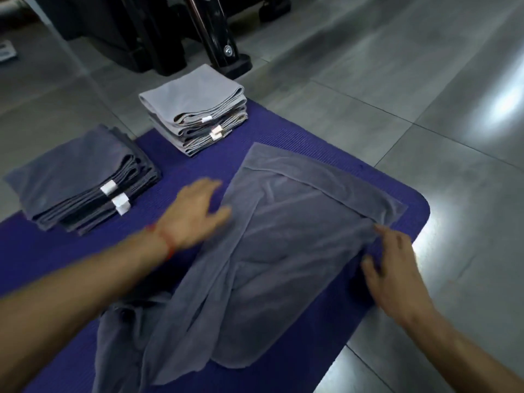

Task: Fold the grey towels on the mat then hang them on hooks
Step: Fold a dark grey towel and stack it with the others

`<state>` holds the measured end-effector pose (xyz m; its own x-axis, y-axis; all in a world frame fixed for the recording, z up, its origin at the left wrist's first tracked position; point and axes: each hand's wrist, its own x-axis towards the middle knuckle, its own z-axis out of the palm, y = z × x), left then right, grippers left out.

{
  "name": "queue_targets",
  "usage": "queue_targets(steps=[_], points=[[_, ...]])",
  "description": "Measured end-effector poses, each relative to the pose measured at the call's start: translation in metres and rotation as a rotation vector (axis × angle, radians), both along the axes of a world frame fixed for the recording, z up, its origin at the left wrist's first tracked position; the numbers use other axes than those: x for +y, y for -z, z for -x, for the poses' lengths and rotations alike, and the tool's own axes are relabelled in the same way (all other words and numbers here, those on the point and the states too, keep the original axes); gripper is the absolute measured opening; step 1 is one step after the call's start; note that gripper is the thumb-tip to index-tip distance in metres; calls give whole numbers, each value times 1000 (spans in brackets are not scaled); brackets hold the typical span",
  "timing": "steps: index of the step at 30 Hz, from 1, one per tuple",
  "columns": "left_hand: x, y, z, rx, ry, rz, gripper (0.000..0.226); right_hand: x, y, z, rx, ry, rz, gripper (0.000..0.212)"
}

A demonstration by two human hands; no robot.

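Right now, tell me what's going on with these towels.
A person is working on a dark grey towel spread, still rumpled, on a purple mat. The left hand rests flat at its left edge, blurred; the right hand touches its right edge, fingers extended. Two folded stacks wait further back: dark grey towels on the left, light grey towels beyond. No hooks are in view.
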<state>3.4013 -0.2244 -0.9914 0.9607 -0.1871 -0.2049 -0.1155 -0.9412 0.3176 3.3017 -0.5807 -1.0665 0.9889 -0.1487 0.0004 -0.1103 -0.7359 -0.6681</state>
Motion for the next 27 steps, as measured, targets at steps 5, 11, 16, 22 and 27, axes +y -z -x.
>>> queue_targets(steps=[5, 11, 16, 22, 27], points=[[93, 40, 189, 71, 32, -121, 119, 33, -9, 32, -11, -443, 86, 63], [150, 69, 235, -81, 34, -182, 74, 134, -19, 22, -57, -925, 290, 66], [136, 2, 235, -153, -281, 248, 4, 222, -28, 27, 1, -1227, 531, 94], [170, -52, 239, 163, -686, 447, 3, 286, -63, -21, 28, -1175, 208, 28], [206, -27, 244, 279, -810, 364, 21, 311, -69, -45, 92, -1072, 506, 26]])
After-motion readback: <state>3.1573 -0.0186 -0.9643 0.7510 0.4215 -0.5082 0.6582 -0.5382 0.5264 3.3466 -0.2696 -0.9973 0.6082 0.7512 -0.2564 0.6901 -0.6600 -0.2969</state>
